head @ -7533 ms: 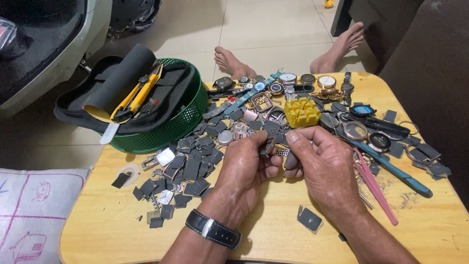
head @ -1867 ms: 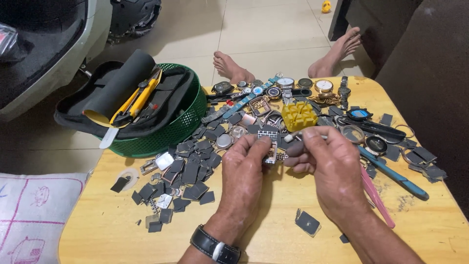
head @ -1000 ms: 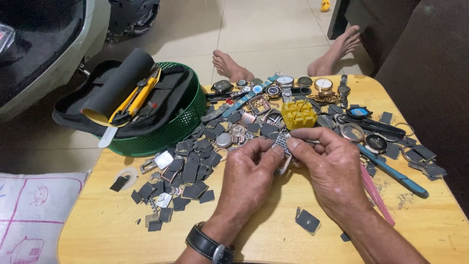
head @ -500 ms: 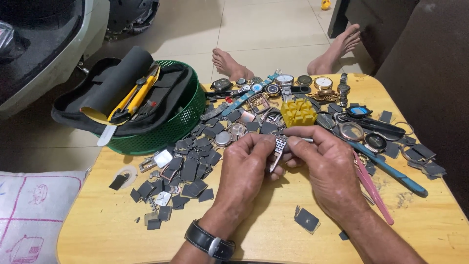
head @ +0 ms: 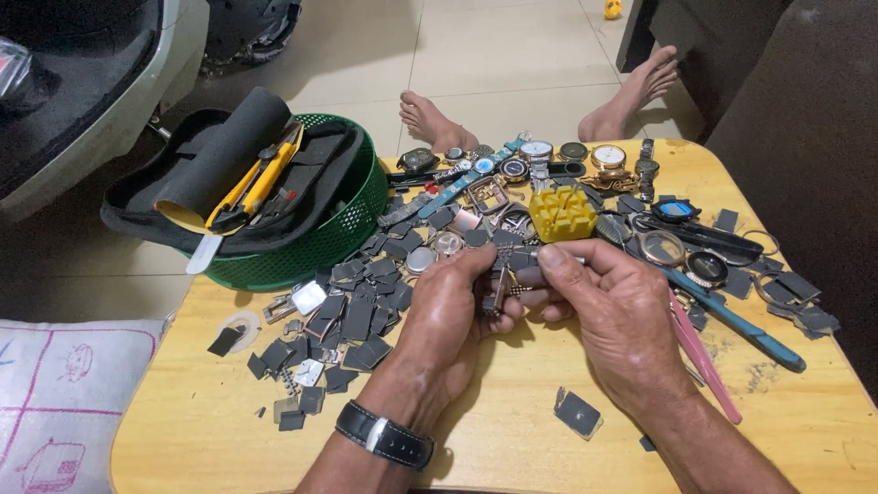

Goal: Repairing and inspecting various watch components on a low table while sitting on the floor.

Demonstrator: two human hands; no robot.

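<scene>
I have both my left hand [head: 453, 306] and right hand [head: 615, 316] pinching a short silver metal watch-band piece [head: 498, 288], inspecting it; next needs steadier grip.

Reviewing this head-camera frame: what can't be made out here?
- Metal watch band piece: mostly hidden by the left hand and right hand in the head view; the grip is unclear.
- Green basket: its inside is covered by the black tool pouch.
- Watch dials: too small to read.
- Right forearm: cut off by the bottom edge.
</scene>
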